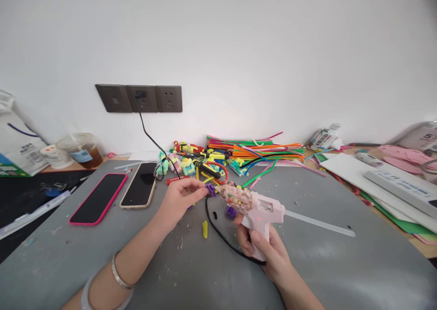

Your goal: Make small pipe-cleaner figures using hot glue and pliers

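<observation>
My right hand [264, 251] is wrapped round the handle of a pale pink hot glue gun [262, 210]. A clear glue stick [319, 222] sticks out of its back, and its front is crusted with coloured bits. Between the thumb and fingers of my left hand [182, 198] is a small purple fuzzy piece [211, 190], close to the gun's nozzle; whether they touch I cannot tell. Another purple piece [231, 212] shows just below the gun's front. On the mat, between my hands, lies a short yellow piece [205, 229].
Two phones [99, 199] lie at the left. A black cord [146, 132] hangs from the wall socket [141, 98]. Behind my hands are colourful pipe cleaners [266, 153] and several small fuzzy figures. At the right are papers [362, 173]; a drink cup [82, 150] stands far left.
</observation>
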`<state>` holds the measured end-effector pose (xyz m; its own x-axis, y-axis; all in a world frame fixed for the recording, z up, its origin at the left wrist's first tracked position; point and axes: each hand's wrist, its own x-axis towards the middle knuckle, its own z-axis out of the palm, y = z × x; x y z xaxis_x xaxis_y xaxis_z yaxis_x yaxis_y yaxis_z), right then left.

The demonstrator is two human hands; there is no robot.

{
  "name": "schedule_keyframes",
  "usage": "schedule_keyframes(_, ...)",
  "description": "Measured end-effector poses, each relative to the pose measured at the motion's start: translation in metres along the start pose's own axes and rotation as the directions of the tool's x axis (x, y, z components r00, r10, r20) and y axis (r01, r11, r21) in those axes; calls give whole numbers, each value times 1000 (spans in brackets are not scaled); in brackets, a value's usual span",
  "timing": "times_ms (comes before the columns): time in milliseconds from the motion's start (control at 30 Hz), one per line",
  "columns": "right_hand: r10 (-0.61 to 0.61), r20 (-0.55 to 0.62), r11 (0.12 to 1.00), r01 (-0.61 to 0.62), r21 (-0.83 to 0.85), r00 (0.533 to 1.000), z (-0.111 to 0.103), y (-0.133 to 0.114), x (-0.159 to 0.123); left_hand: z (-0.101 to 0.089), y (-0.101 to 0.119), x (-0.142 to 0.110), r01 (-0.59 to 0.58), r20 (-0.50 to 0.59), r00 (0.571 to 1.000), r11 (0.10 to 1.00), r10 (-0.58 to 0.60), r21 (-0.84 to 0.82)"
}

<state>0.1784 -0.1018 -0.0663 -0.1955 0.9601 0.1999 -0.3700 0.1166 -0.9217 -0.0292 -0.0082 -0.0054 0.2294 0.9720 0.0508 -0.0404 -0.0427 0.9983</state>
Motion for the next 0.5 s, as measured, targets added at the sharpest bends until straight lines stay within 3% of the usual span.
schedule_keyframes(500,14,2,1000,-14,-2,1000,1,-1,1,1,4,0,-25,-40,999,1000,24,-12)
